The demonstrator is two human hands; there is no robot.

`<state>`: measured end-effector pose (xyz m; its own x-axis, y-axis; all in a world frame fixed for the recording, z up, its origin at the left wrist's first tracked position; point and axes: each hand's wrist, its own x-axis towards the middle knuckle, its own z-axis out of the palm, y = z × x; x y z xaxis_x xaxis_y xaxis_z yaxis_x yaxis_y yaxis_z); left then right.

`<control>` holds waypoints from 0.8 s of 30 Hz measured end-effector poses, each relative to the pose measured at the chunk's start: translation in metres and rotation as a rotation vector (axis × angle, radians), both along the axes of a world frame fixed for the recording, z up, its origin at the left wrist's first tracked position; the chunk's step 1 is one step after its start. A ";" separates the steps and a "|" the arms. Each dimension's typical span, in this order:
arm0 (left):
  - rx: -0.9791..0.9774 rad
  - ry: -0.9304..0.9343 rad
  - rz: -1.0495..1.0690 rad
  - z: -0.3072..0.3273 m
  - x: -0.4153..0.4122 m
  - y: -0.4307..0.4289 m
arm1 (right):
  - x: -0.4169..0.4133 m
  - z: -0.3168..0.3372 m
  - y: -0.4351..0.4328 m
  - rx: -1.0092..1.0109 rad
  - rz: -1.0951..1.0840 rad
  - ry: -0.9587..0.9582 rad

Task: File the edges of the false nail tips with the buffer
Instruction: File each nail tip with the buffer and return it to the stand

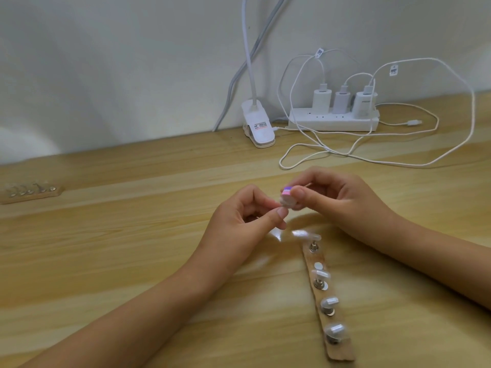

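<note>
Right hand [326, 200] first: its thumb and fingers are curled round the buffer [288, 198], a small white block with a pink and purple top. Left hand [244, 219] pinches a clear nail tip [282, 206] between its thumb and first finger. I see the buffer touching that tip, held between the two hands, above the tabletop [119, 261]. The tip is tiny and see-through, so I cannot tell which edge the buffer meets.

Just below the hands a long brown board [342, 351] lies on the tabletop, running toward me. Little metal pegs [313, 247] stand on it in a row. Four more clear tips [329, 302] sit on top of the pegs. One flat silver disc [318, 266] lies on the board between the first peg and the second.

Far off to the left I see a second board [57, 191] with its own row of tips.

At the back, by the wall [106, 75], a white lamp clip [259, 128] stands with its thin neck going up. Just to its right is a white power strip [333, 122] with three chargers [342, 100] plugged in. White cords [398, 162] loop from the chargers and lie on the tabletop behind the hands.
</note>
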<state>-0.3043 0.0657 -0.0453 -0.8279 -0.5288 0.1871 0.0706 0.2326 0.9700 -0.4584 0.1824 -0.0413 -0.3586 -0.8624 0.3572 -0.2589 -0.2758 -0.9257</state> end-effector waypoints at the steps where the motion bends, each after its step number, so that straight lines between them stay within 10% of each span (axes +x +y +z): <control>1: 0.002 0.001 -0.002 0.000 0.000 0.000 | -0.001 0.000 0.000 0.000 -0.007 0.001; 24: -0.011 -0.015 0.003 0.002 0.001 0.002 | -0.001 -0.002 -0.001 0.016 -0.029 0.055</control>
<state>-0.3034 0.0678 -0.0430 -0.8289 -0.5295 0.1803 0.0552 0.2433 0.9684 -0.4593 0.1814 -0.0429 -0.3640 -0.8575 0.3634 -0.3174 -0.2526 -0.9140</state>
